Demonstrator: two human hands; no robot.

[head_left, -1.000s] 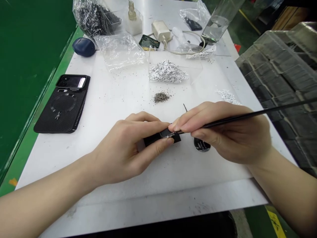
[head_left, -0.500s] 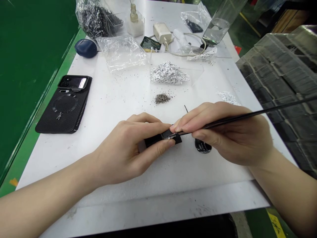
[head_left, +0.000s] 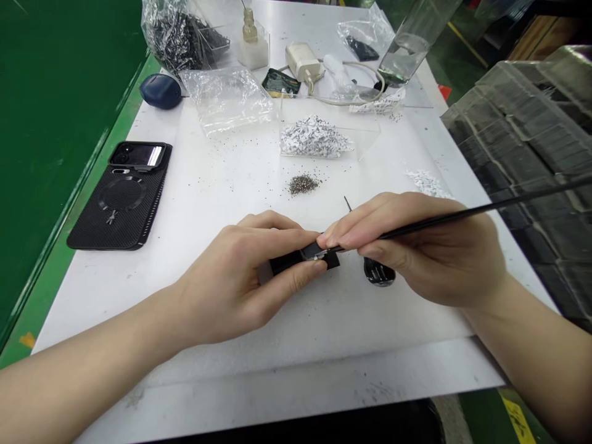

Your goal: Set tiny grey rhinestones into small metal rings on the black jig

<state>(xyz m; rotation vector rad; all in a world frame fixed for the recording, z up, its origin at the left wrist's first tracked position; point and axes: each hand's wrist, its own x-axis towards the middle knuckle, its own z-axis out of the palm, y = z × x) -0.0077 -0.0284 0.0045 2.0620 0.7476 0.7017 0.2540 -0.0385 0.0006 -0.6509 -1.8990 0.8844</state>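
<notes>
Thumb and fingers of my left hand [head_left: 245, 271] are closed around a small black block-shaped part [head_left: 287, 261] low over the white table. A tiny pale piece shows at its right end, too small to name. My right hand [head_left: 416, 246] grips long, thin black tweezers [head_left: 462, 214] like a pen. Their tips meet that end of the part, and the right fingertips touch my left index fingertip. Partly hidden beneath my right hand lies a screwdriver [head_left: 379, 273], with its dark round handle and thin shaft showing.
Ahead are a pile of tiny metal screws [head_left: 303, 184] and a clear tray of small white pieces [head_left: 317, 137]. A black phone [head_left: 120, 197] lies left, near a blue mouse-shaped object [head_left: 160, 91]. Plastic bags, a charger [head_left: 302, 61] and a bottle [head_left: 250, 28] stand behind; clear boxes [head_left: 522, 142] are stacked right.
The tweezer tips have shifted slightly on the black part, and the tweezer arms look closer together than half a second ago. Both hands keep their hold; the view has moved a little.
</notes>
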